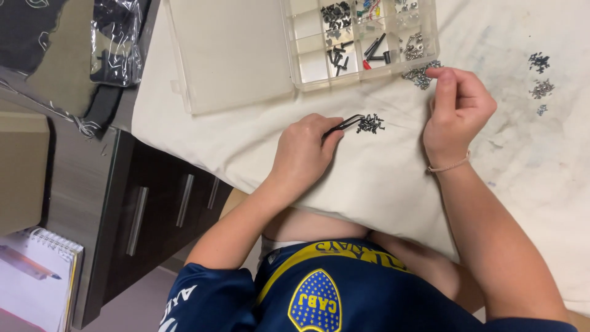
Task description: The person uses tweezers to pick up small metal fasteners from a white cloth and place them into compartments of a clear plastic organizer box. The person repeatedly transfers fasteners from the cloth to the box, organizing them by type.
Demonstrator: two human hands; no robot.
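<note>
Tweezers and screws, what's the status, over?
Left hand grips black tweezers at dark screw pile. Right hand pinches silver screws beside organizer box. Nothing obstructing.

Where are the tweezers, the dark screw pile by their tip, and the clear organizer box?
tweezers (345, 123), head view, mid-shaft.
dark screw pile (370, 125), head view, pile centre.
clear organizer box (362, 72), head view, front wall.

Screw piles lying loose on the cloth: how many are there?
5. A dark pile at the tweezers in the left hand, a silvery pile by the right hand, and three small piles far right. Hands may hide more.
</note>
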